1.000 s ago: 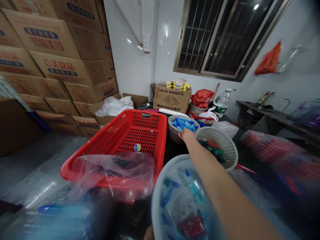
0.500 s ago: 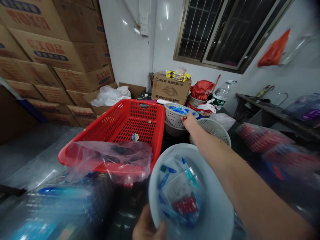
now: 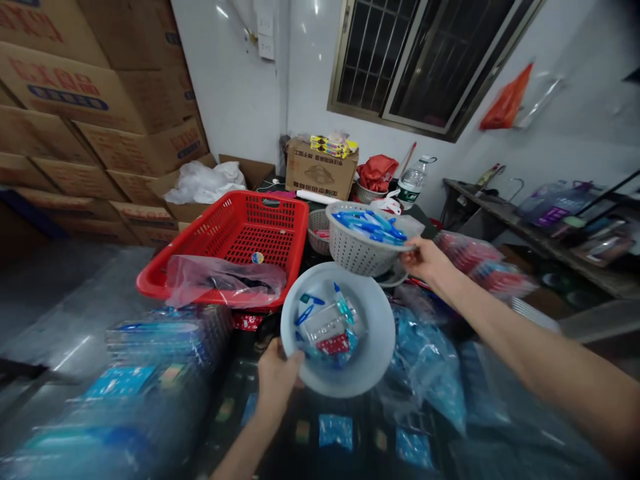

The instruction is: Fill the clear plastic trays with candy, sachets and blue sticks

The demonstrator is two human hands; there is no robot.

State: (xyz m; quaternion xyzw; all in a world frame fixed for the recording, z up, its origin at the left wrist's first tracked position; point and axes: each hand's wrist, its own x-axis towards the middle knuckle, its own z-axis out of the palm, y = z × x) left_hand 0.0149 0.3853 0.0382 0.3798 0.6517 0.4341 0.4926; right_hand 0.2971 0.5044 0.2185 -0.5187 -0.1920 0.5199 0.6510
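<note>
My left hand (image 3: 280, 373) grips the near left rim of a pale round basin (image 3: 377, 333). Inside the basin lie blue and teal pens (image 3: 344, 305), clear plastic pieces and a red piece with white dots (image 3: 333, 344). My right hand (image 3: 425, 259) is closed on the right rim of a grey perforated basket (image 3: 355, 255). Blue pens (image 3: 373, 223) fill that basket, which is raised just behind the basin and tilted slightly. Another grey basket (image 3: 319, 233) stands behind it to the left, partly hidden.
A large red crate (image 3: 300, 260) with a plastic bag over its near edge stands left. Packaged blue items (image 3: 165, 340) are stacked at front left. Blue plastic bags (image 3: 430, 367) lie right of the basin. Behind are a cardboard box (image 3: 317, 170) and a water bottle (image 3: 414, 181).
My right hand has lifted the basket of blue pens and brought it nearer, to the right. My left hand still holds the basin. The view has shifted.
</note>
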